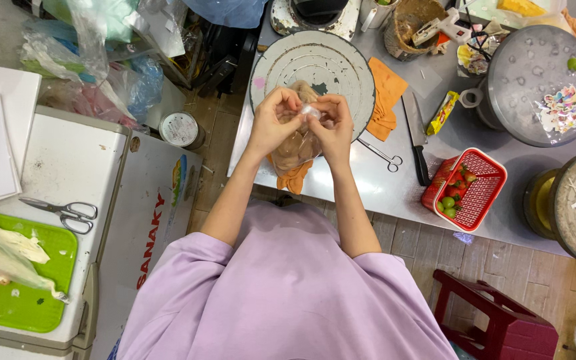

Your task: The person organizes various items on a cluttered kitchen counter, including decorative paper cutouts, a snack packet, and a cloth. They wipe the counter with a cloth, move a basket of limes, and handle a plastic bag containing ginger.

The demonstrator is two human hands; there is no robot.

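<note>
- Head view looks straight down on me in a lilac top, both arms stretched out over the near edge of the grey tabletop (pixel 395 190).
- My left hand (pixel 271 123) is clenched around the upper left side of a clear plastic bag (pixel 296 148) with pale lumps inside.
- My right hand (pixel 335 123) pinches the top of that bag, fingertips meeting the left hand's.
- The bag hangs between my hands, over the near rim of a round grey turntable (pixel 315 63).
- An orange cloth (pixel 387 97) lies just right of the turntable, a knife (pixel 416 137) beside it.
- A red basket (pixel 481 193) of small red and green fruit sits at the near edge, to the right.
- Scissors (pixel 61 212) lie on a white chest well off to the left.
</note>
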